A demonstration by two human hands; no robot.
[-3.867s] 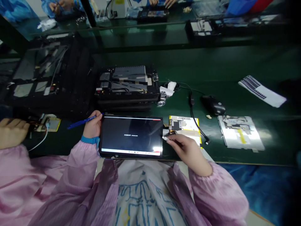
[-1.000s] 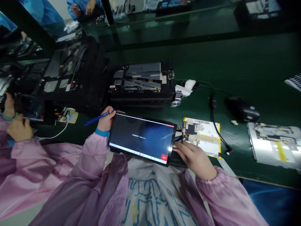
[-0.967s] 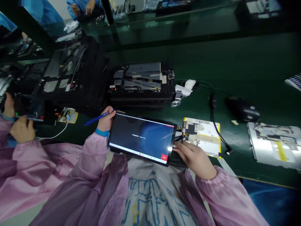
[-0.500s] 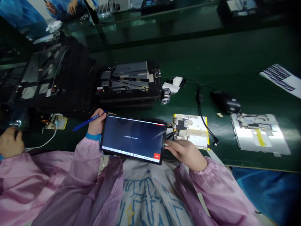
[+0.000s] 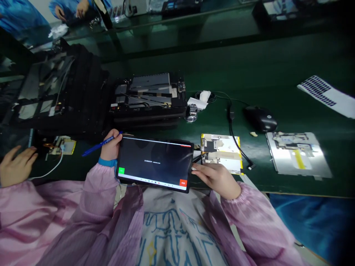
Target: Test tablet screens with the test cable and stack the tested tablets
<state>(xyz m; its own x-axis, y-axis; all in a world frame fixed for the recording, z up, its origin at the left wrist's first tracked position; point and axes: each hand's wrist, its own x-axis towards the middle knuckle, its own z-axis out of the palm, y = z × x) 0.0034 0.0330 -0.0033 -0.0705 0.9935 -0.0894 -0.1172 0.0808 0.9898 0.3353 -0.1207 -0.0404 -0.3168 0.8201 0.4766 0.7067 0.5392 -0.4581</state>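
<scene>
A dark-framed tablet is held tilted above the bench edge, its lit screen showing a small line of text, a green box at lower left and a red box at lower right. Gripping its left end is my left hand, with a blue pen also held in the fingers and jutting out to the left. My right hand is closed at the tablet's right edge; something small and pale shows by the fingertips, too small to name. Just beyond that edge lies a battery and circuit board assembly, with a flat ribbon running toward the tablet.
Stacked black device housings stand behind, with a taller stack to the left. Rightward are a black cable, a mouse, a metal plate and a label sheet. A co-worker's hand is at far left.
A green box has appeared at the screen's lower left. My hands keep hold of the tablet. The view has shifted slightly, and the co-worker's hand at left has spread its fingers.
</scene>
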